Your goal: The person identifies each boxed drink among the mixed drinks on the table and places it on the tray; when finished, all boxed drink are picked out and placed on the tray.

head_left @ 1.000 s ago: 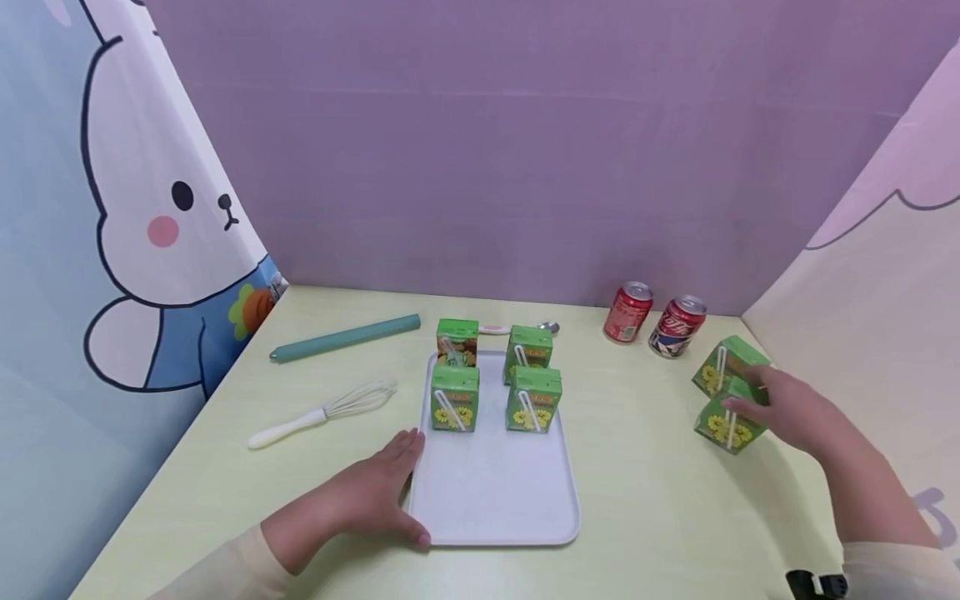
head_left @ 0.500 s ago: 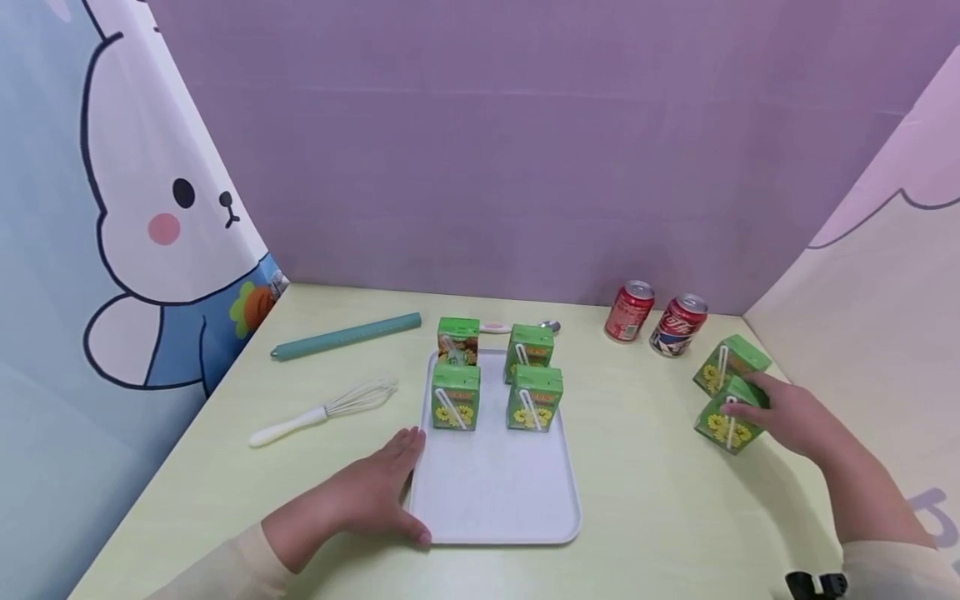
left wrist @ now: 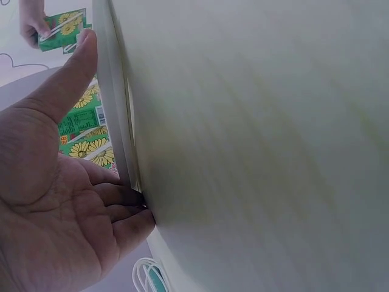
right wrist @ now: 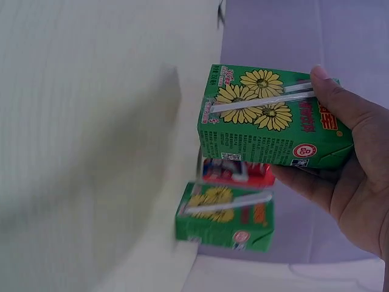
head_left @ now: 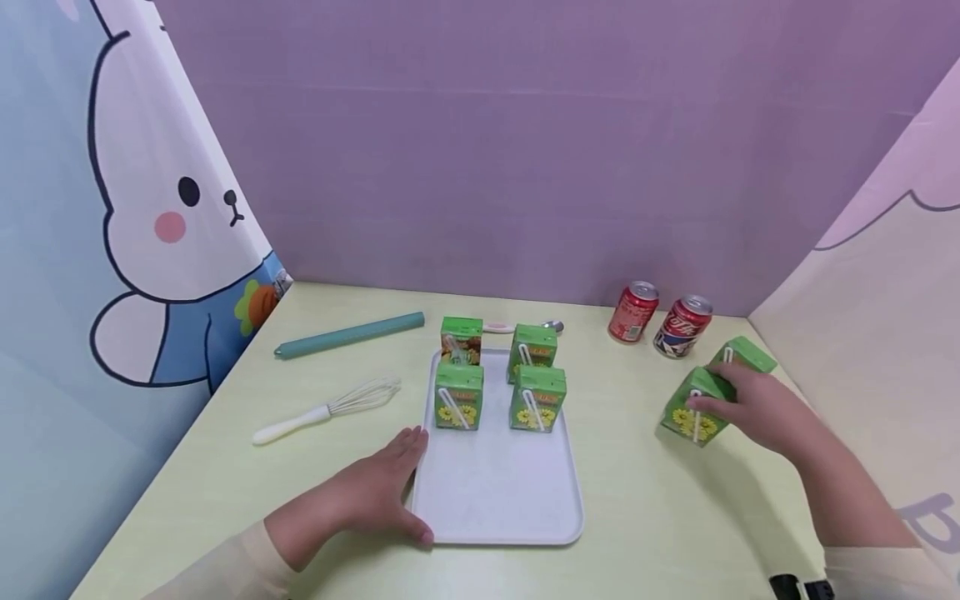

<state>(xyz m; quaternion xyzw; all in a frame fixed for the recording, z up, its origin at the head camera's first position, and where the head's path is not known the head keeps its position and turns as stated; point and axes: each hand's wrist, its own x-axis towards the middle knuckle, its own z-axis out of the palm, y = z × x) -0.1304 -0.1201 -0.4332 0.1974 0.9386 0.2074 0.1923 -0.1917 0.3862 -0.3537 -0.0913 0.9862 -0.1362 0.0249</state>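
In the head view my right hand (head_left: 768, 417) grips a green juice box (head_left: 684, 412) at the right of the table. The right wrist view shows the thumb on its flowered, straw-bearing face and fingers behind the carton (right wrist: 261, 115). Another green juice box (head_left: 752, 354) stands just behind it. My left hand (head_left: 375, 492) rests spread along the left edge of a white tray (head_left: 495, 500), thumb at the near corner. In the left wrist view its fingertips (left wrist: 137, 228) touch the tray's side. Several juice boxes (head_left: 459, 400) stand in two columns on the tray's far half.
Two red soda cans (head_left: 633, 312) stand at the back right. On the left lie a teal rolling pin (head_left: 348, 335) and a whisk (head_left: 330, 410) with a white handle. A spoon (head_left: 553, 326) lies behind the tray. Cloth-covered walls (head_left: 510, 167) border the table.
My right hand has shifted left with the juice box, which now stands apart from the box behind it and casts a shadow beneath. The left hand keeps its place at the tray.
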